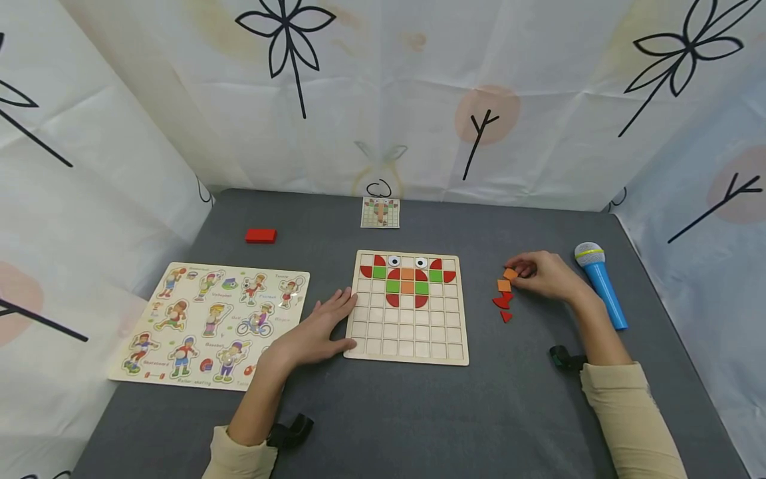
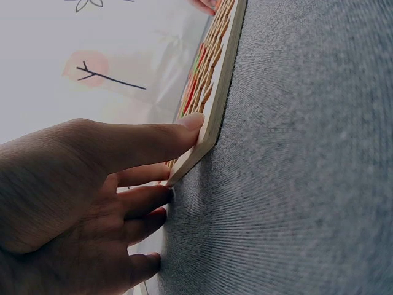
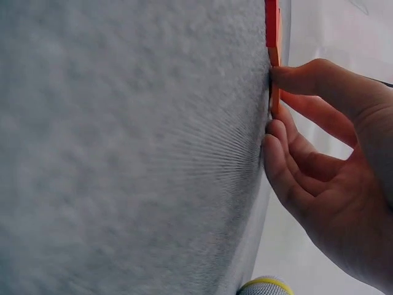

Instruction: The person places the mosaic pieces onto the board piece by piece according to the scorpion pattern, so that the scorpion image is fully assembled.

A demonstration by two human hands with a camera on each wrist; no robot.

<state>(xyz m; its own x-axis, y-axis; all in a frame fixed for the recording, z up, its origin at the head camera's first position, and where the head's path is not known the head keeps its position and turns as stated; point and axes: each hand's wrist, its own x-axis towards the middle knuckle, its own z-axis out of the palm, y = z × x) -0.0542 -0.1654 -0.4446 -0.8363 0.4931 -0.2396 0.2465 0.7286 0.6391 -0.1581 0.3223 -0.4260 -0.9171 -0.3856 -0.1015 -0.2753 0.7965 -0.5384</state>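
Note:
My right hand (image 1: 547,274) pinches an orange square tile (image 1: 510,273) between thumb and fingertips, low against the table. Just in front of it lie a second orange square tile (image 1: 504,285) and several red pieces (image 1: 506,317) with curved edges. My left hand (image 1: 311,336) rests at the left edge of a wooden grid board (image 1: 407,347), fingers extended, with the thumb (image 2: 191,121) touching the rim near a corner. Red quarter-circles, green squares (image 1: 392,286), orange squares (image 1: 407,287) and two eye tiles (image 1: 421,263) fill part of the board's upper rows.
A small picture card (image 1: 380,213) is behind the board. On the left lie a puzzle board of sports figures (image 1: 197,319) and a red block (image 1: 260,236). A blue toy microphone (image 1: 606,293) lies right of my right hand. Patterned white cloth (image 1: 383,120) surrounds the grey table (image 1: 449,426).

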